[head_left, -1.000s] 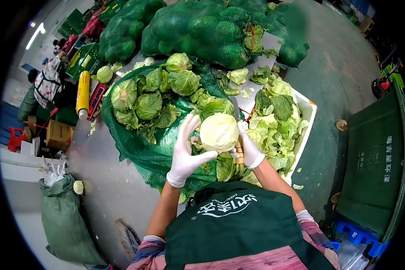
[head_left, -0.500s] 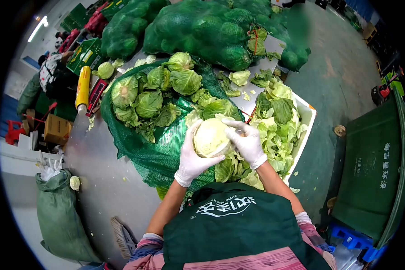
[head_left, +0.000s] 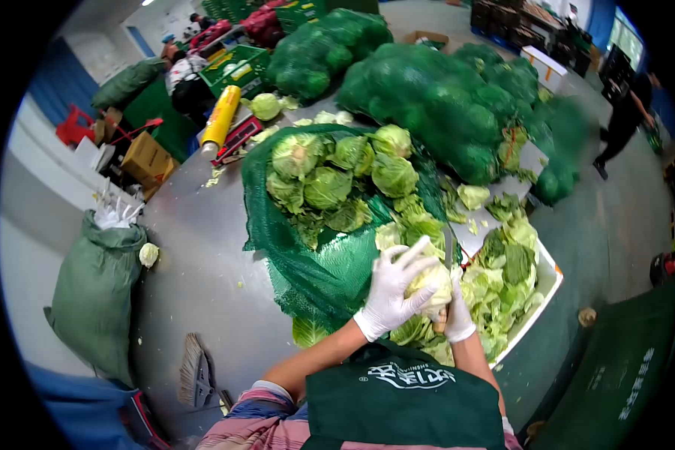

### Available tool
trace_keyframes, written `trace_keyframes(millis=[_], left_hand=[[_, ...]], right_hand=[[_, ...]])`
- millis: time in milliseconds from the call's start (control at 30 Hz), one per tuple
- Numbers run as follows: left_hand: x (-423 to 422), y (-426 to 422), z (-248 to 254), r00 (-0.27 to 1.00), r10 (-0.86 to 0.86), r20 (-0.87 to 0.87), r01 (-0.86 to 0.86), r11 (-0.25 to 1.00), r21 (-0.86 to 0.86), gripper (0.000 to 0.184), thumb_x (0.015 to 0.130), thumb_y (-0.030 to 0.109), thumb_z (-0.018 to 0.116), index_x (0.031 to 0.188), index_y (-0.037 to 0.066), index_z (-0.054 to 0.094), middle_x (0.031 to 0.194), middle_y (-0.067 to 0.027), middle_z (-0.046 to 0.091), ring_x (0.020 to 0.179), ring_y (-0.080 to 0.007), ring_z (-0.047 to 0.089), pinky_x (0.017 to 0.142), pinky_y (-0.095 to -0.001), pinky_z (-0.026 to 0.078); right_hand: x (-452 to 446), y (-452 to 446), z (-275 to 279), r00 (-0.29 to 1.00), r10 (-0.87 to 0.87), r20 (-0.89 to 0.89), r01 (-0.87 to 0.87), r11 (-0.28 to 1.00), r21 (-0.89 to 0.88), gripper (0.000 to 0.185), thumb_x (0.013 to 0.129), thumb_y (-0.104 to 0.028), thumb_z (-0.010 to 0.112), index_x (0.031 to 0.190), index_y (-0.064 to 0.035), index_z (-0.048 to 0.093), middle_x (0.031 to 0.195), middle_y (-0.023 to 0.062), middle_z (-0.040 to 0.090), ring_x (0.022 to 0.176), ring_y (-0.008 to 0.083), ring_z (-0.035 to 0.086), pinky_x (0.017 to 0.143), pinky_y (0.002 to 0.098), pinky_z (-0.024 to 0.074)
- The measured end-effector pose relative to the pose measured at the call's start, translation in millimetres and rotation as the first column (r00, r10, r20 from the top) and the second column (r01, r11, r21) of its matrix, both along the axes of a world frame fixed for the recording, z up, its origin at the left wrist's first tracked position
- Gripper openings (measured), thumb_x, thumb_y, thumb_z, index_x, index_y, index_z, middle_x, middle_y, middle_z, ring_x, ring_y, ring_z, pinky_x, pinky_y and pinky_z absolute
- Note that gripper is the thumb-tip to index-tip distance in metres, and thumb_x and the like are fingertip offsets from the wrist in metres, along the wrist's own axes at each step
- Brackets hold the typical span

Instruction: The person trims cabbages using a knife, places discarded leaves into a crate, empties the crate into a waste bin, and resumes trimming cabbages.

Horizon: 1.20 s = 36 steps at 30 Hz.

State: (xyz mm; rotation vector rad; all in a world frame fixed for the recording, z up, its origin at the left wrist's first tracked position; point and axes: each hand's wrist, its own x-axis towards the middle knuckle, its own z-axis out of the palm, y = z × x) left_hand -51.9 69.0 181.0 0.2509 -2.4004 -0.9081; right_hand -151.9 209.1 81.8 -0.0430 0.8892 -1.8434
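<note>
Gloved in white, my left hand [head_left: 397, 291] is wrapped over the upper left side of a pale trimmed cabbage [head_left: 430, 288]. My right hand [head_left: 460, 313] is on the cabbage's right side, its fingers closed on the wooden handle of a knife [head_left: 448, 246]. The blade points up and away from me, beside the cabbage. Just left of my hands lies an open green mesh bag [head_left: 337, 262] with several leafy cabbages [head_left: 328, 187] on it. To the right, a white box [head_left: 549, 279] is heaped with loose leaves [head_left: 502, 300].
Full mesh sacks of cabbages [head_left: 427, 105] line the table's back. A yellow roll [head_left: 221, 116] lies at the back left near a green crate [head_left: 236, 69]. On the left are a green sack [head_left: 97, 292] and a broom [head_left: 195, 371]. A person [head_left: 630, 112] is at the far right.
The view has swung left, so the scene sits further right. The knife, hidden half a second ago, shows upright again by my right hand. The cabbage remains between my hands.
</note>
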Motion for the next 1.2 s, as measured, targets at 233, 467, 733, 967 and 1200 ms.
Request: trace_keyframes(millis=[233,467,733,967,1200], left_hand=[[-4,-30,-29,0.941,-0.006,-0.337,0.315,0.374,0.872,0.035,0.103,0.023,0.036,0.118,-0.001,0.058,0.132,-0.0116,0.056,0.126,-0.0206,0.048,0.104,-0.0354,0.040],[36,-42,-46,0.959,0.284,0.013,-0.207,0.665,0.717,0.078,0.090,0.044,0.061,0.149,0.008,0.025,0.153,-0.0268,0.015,0.145,-0.0337,0.009,0.116,-0.0412,0.011],[84,-41,-44,0.944,0.169,-0.283,0.282,0.027,0.959,0.069,0.088,0.027,0.067,0.143,0.007,0.032,0.138,-0.0105,0.045,0.126,-0.0227,0.045,0.106,-0.0388,0.039],[165,-103,-63,0.779,0.540,-0.319,0.485,-0.195,0.853,0.068,0.088,0.054,0.053,0.139,0.011,0.039,0.140,-0.0137,0.046,0.129,-0.0321,0.044,0.107,-0.0554,0.035],[321,-226,-160,0.497,0.864,0.073,0.260,-0.229,0.938,0.065,0.082,0.066,0.054,0.128,0.021,0.051,0.129,-0.0075,0.053,0.117,-0.0297,0.050,0.097,-0.0530,0.044]], right_hand=[[8,-9,21,1.000,0.017,0.000,-0.017,0.997,-0.081,0.070,0.096,-0.059,0.036,0.143,-0.0074,0.036,0.142,0.0129,0.045,0.126,0.0286,0.048,0.105,0.0415,0.0409],[11,-20,24,0.990,-0.073,0.124,0.076,0.997,-0.021,0.072,0.093,-0.062,0.038,0.139,-0.0075,0.041,0.130,0.0133,0.056,0.105,0.0260,0.062,0.088,0.0400,0.0530],[34,-68,67,0.866,0.255,-0.430,-0.171,0.960,0.223,0.044,0.094,-0.025,0.059,0.128,0.0012,0.050,0.070,0.0054,0.059,0.045,0.0098,0.050,0.041,0.0213,0.0409],[28,-71,23,0.818,0.409,-0.404,-0.197,0.859,0.472,0.010,0.089,-0.011,0.063,0.085,-0.0011,0.064,0.065,0.0076,0.063,0.042,0.0106,0.050,0.038,0.0226,0.0381],[-26,-25,-26,0.840,0.413,-0.351,-0.112,0.765,0.634,0.022,0.092,-0.015,0.062,0.108,-0.0008,0.062,0.076,0.0073,0.066,0.050,0.0116,0.058,0.037,0.0226,0.0394]])
